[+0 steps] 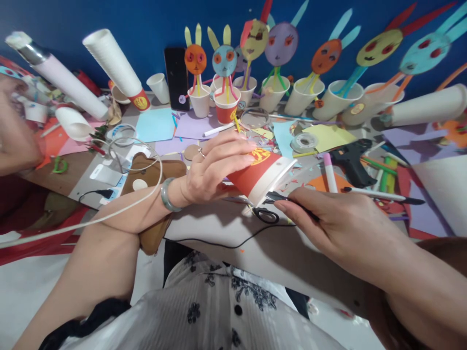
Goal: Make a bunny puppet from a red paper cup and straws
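My left hand (215, 163) is wrapped round a red and white paper cup (260, 172) with a yellow emblem. The cup lies tilted in the air, its white end pointing right and downward. My right hand (328, 218) grips a slim dark tool (279, 196) with a greyish tip; the fingers hide most of it, so its kind is unclear. That tip is at the lower edge of the cup's white end; whether it touches or cuts I cannot tell. Below the cup, a pair of black-handled scissors (265, 215) rests on the table, its blades partly hidden.
Several cups with paper rabbit faces (225, 61) line the blue wall. A black glue gun (355, 163), a pink marker (330, 173) and a tape roll (304, 142) lie at right. A white cable (158, 170) crosses my left forearm. Another person's arm (16, 126) is at left.
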The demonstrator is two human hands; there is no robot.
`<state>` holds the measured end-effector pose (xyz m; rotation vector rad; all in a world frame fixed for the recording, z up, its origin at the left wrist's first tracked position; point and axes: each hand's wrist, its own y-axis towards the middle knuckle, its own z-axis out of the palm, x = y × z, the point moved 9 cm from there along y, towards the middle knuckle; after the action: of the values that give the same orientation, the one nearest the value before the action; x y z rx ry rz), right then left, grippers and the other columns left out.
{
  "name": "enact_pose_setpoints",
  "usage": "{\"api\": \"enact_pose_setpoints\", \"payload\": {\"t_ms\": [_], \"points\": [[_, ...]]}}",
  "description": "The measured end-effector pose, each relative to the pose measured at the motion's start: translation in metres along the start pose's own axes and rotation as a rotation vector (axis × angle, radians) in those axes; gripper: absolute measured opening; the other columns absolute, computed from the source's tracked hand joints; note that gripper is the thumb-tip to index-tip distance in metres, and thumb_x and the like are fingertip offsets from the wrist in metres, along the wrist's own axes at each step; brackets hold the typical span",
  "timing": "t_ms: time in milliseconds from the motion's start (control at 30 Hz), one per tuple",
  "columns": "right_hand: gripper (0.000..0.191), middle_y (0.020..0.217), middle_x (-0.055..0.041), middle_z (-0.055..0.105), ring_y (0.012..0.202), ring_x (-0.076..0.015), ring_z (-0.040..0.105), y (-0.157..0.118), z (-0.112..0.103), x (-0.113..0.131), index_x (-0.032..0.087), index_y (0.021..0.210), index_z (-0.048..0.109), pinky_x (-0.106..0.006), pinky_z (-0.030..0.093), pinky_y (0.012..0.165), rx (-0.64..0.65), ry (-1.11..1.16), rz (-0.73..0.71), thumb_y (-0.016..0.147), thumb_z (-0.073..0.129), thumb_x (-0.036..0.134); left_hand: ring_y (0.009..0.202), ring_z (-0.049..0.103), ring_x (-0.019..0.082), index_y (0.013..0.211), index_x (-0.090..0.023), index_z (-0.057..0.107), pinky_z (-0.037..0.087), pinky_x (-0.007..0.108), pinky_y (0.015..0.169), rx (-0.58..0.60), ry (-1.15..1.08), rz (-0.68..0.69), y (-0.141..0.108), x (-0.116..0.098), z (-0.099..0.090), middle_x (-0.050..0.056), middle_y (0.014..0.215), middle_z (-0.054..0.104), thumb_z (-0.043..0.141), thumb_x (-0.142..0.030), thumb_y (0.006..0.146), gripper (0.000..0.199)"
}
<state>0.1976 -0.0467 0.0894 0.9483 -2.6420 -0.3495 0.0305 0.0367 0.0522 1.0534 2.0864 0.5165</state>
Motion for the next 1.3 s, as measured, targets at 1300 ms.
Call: {"api": "enact_pose_setpoints", "payload": {"t_ms": [1300], "points": [[0.059, 0.056, 0.0026, 0.051, 0.049, -0.0111, 0.044, -0.002, 0.004, -0.066, 0.023, 0.072, 0.059, -0.029, 0.035, 0.046, -0.426, 0.779, 0.459, 0.095, 0.063, 0.077, 0.125, 0.070, 0.031, 0.134, -0.020, 0.059, 0.057, 0.044, 0.108, 0.230, -0.958, -0.430, 0.012, 0.013, 0.039, 0.013, 0.133, 0.072, 0.089, -0.063, 0.079, 0.076]]}}
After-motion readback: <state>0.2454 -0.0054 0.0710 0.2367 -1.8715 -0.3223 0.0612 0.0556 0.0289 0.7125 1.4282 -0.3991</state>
